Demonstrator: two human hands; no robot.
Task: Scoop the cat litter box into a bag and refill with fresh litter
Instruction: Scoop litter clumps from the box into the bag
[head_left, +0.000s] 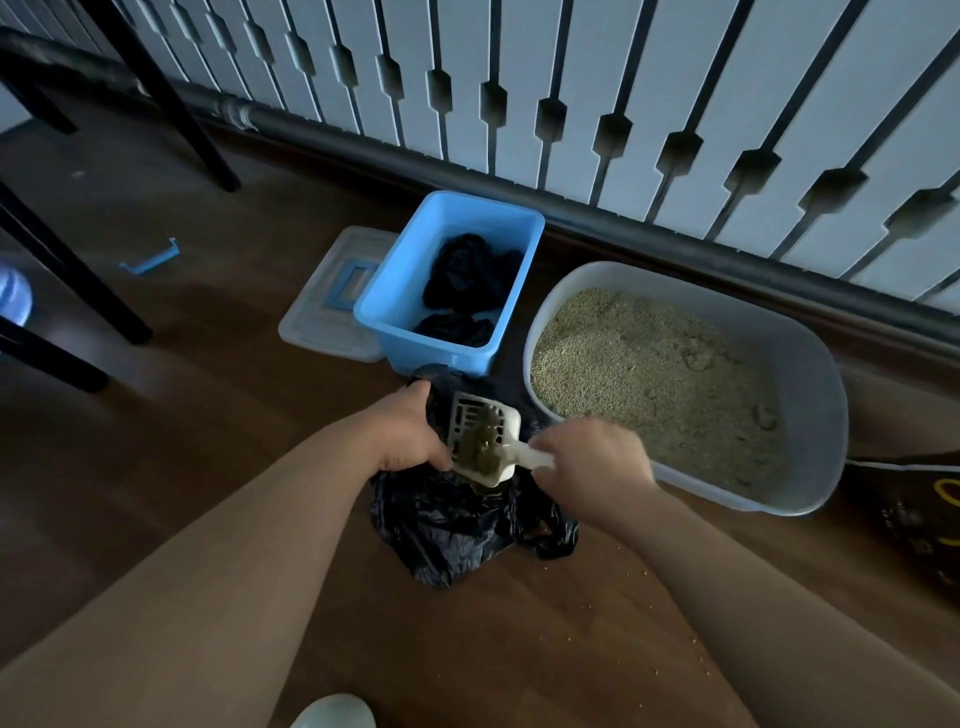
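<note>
The grey oval plastic litter box (810, 384) at right holds tan litter (649, 374); the blue rectangular plastic bin (410, 312) beyond holds black bags (467, 280). The left hand (410, 431) grips the crumpled black plastic bag (447, 525); the right hand (592, 457) clasps the white slotted scoop (485, 431), loaded, over it.

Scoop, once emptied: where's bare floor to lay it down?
Widest bare floor lies left of the black bag, between the clear lid and the chair legs. Floor on the bag's near side is free but speckled with grains. Crowded: the gap where blue bin, bag and litter box meet.
</note>
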